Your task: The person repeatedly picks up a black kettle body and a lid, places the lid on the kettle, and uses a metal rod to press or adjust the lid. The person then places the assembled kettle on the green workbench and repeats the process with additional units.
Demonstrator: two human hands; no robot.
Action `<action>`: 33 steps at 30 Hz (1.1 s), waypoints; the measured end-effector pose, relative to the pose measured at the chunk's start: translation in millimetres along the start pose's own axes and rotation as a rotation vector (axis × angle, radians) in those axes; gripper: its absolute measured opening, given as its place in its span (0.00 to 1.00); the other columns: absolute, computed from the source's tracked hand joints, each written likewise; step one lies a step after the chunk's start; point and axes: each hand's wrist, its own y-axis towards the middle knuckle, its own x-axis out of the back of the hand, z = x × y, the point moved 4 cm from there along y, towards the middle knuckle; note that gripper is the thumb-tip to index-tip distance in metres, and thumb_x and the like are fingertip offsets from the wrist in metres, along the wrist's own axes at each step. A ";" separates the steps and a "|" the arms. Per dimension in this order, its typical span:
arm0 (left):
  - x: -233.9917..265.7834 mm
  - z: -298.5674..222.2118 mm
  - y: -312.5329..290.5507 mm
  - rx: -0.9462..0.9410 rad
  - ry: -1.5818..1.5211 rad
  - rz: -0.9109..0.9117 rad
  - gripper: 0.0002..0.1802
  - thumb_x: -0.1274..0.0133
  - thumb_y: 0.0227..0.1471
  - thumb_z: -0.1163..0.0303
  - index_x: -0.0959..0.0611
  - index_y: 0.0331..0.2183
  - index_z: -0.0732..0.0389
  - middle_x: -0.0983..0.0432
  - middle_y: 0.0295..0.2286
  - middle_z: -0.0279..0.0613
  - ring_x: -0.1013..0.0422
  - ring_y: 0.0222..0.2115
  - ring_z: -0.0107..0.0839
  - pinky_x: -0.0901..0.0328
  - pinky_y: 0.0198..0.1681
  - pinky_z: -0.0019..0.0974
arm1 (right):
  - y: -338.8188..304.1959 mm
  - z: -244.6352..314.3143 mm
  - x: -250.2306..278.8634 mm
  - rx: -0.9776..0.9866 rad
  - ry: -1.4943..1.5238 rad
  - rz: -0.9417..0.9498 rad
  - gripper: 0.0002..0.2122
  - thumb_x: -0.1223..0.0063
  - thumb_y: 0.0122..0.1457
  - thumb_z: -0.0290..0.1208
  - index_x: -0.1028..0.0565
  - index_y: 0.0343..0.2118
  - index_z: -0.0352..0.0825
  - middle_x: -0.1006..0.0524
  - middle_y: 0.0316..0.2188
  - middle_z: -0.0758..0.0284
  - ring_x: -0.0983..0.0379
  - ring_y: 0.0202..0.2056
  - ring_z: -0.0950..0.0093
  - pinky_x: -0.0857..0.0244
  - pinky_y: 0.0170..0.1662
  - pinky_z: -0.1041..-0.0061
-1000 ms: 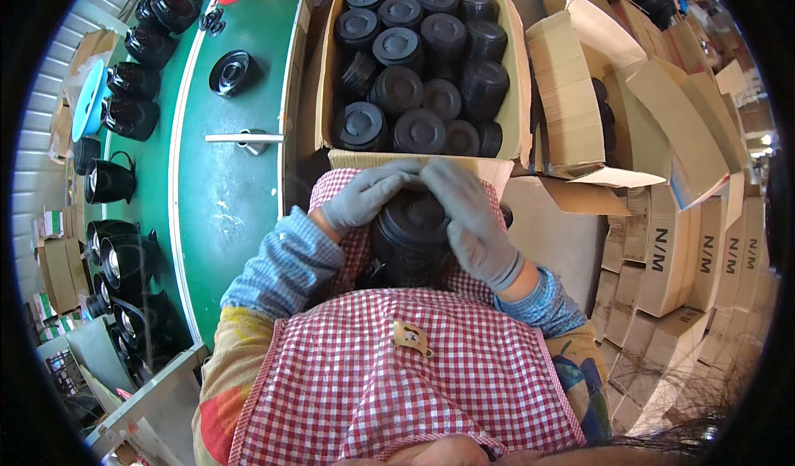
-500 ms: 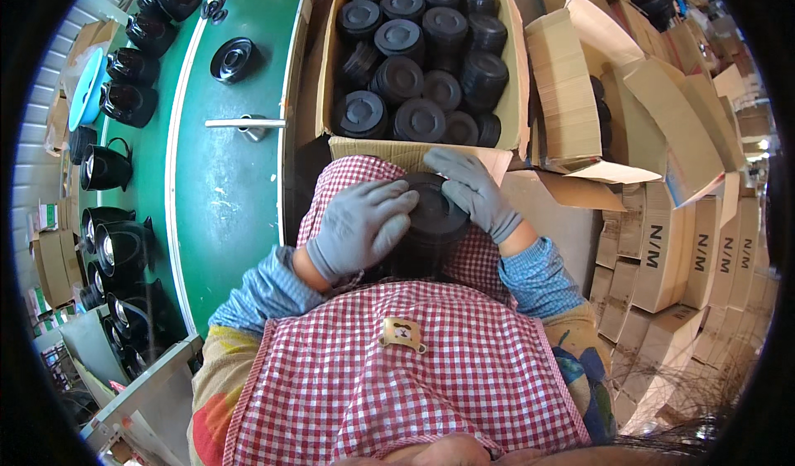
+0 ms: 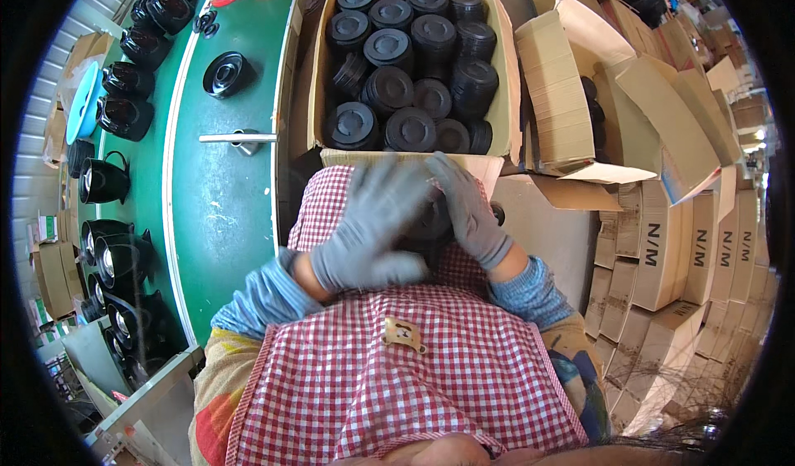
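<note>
A black pot-like vessel with a round black lid (image 3: pixel 431 222) stands upright between my knees, on the checked apron. My left hand (image 3: pixel 373 226), in a grey glove, is smeared by motion over its left side; the fingers look spread and the thumb stands apart. Against the lid's right edge lies my gloved right hand (image 3: pixel 474 213), its fingers reaching forward round the vessel. A small black part (image 3: pixel 498 213) shows just beyond the right hand. Both hands cover much of the vessel, so its full shape is hidden.
Ahead stands a carton (image 3: pixel 489 156) of stacked round black lids. The green bench (image 3: pixel 224 259) at left bears several black pots (image 3: pixel 106 176), a loose black lid (image 3: pixel 226 74) and a metal piece with a bar (image 3: pixel 240 138). Open cartons (image 3: pixel 571 93) and stacked boxes (image 3: pixel 654 251) fill the right.
My left hand has swung forward and right across the lid, fingers spreading. My right hand has shifted slightly back and left, and a small black part now shows beside it.
</note>
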 end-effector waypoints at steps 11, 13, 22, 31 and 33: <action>-17.0 77.6 -17.4 0.390 0.076 0.001 0.52 0.55 0.53 0.27 0.33 0.63 0.59 0.39 0.62 0.59 0.49 0.65 0.64 0.60 0.67 0.66 | -11.6 56.7 -5.5 0.264 -0.050 0.344 0.33 0.59 0.67 0.54 0.34 0.61 0.26 0.35 0.62 0.47 0.43 0.65 0.49 0.50 0.67 0.52; -5.3 58.5 -5.7 0.267 0.107 -0.015 0.51 0.57 0.54 0.28 0.34 0.64 0.60 0.38 0.62 0.58 0.48 0.65 0.64 0.60 0.66 0.66 | -3.3 38.3 1.1 0.136 -0.051 0.299 0.33 0.58 0.67 0.54 0.34 0.62 0.26 0.35 0.63 0.47 0.44 0.66 0.49 0.53 0.69 0.51; -16.8 58.6 -3.6 0.205 0.162 0.217 0.48 0.59 0.60 0.33 0.39 0.66 0.61 0.42 0.63 0.64 0.50 0.66 0.62 0.62 0.68 0.64 | -10.0 22.8 -13.6 0.146 -0.090 0.324 0.31 0.53 0.64 0.47 0.36 0.64 0.28 0.34 0.62 0.47 0.41 0.65 0.50 0.51 0.68 0.51; -55.7 115.1 65.4 0.589 -0.286 0.588 0.19 0.44 0.58 0.57 0.16 0.47 0.57 0.17 0.41 0.49 0.22 0.42 0.49 0.29 0.49 0.46 | 35.5 50.7 -39.7 0.439 -0.298 0.619 0.40 0.52 0.59 0.65 0.42 0.70 0.46 0.48 0.72 0.59 0.56 0.72 0.55 0.73 0.72 0.45; -41.8 103.6 87.8 0.605 -0.209 0.694 0.18 0.42 0.57 0.59 0.15 0.47 0.56 0.17 0.40 0.45 0.21 0.40 0.47 0.28 0.48 0.44 | 51.5 61.4 -43.4 0.427 -0.292 0.687 0.42 0.51 0.56 0.68 0.37 0.68 0.45 0.43 0.70 0.60 0.56 0.72 0.58 0.73 0.72 0.47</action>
